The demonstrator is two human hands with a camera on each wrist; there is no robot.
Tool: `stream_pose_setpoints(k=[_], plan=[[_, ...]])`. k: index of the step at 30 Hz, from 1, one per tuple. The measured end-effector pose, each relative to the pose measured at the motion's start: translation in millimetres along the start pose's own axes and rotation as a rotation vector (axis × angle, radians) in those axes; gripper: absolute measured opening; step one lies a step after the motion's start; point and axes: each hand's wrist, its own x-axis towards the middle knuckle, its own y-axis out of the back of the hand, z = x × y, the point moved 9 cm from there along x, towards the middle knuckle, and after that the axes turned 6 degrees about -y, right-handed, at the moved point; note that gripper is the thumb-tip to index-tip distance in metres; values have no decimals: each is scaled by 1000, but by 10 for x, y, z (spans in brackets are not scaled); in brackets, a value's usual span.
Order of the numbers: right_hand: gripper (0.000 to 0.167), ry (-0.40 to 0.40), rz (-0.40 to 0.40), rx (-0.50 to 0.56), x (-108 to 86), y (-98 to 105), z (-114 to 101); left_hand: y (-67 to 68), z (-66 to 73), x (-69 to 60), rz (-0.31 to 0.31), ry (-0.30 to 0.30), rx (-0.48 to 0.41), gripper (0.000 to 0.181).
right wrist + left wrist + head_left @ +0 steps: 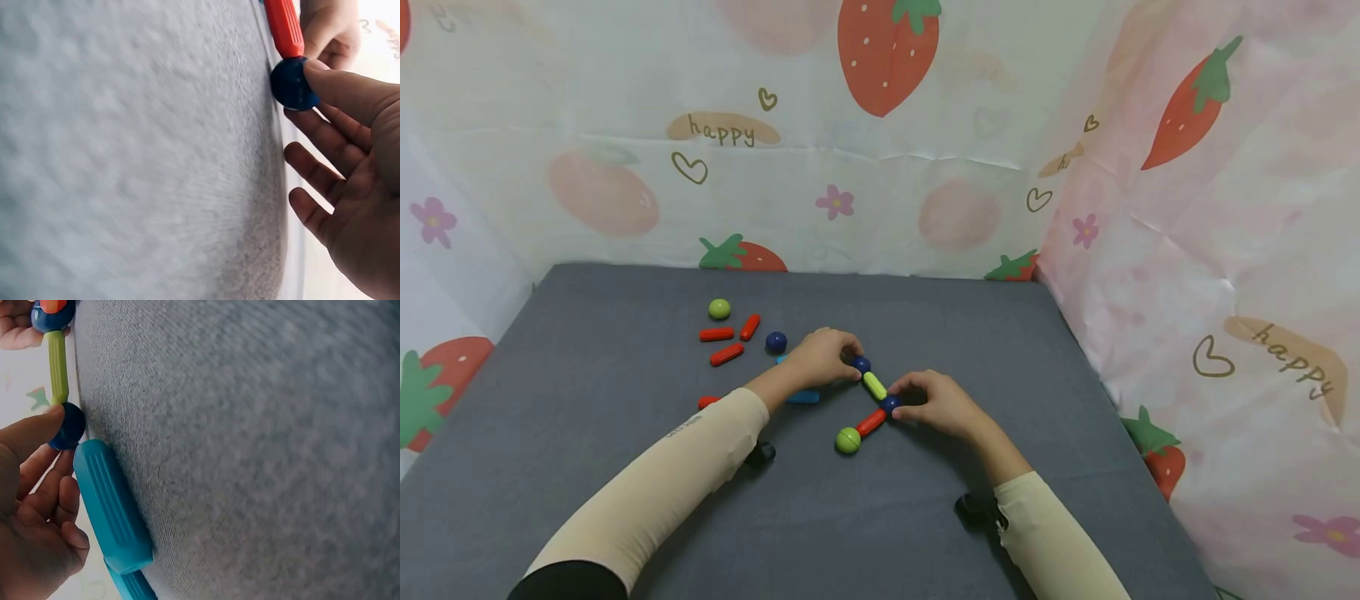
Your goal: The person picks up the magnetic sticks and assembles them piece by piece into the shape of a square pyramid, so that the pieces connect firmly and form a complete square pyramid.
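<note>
My left hand (pixel 822 357) pinches a dark blue ball (pixel 861 364) between thumb and fingers; the left wrist view shows the thumb on this ball (pixel 70 427). A yellow-green rod (pixel 875 386) runs from it to a second blue ball (pixel 891 404), which my right hand (pixel 942 403) pinches. In the right wrist view, thumb and fingertip hold that ball (pixel 292 84), its other fingers spread. From the second ball a red rod (pixel 871 422) leads to a green ball (pixel 848 440) at the near end of the chain.
Left of the chain on the grey tabletop (pixel 850 533) lie another green ball (pixel 719 309), a blue ball (pixel 777 342), several red rods (pixel 727 354) and blue rods (pixel 803 397), partly behind my left hand. A patterned cloth (pixel 880 167) hangs behind the table and on its right.
</note>
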Motion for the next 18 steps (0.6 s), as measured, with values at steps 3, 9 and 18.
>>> stream_pose_setpoints(k=[3, 9, 18], plan=[[26, -3, 8, -8, -24, -19, -15, -24, 14, 25, 4, -15, -11, 36], [25, 6, 17, -11, -64, -70, -104, -60, 36, 74, 13, -49, -10, 36], [21, 21, -22, 8, -96, -108, -188, -115, 124, 82, -16, -62, -64, 34]])
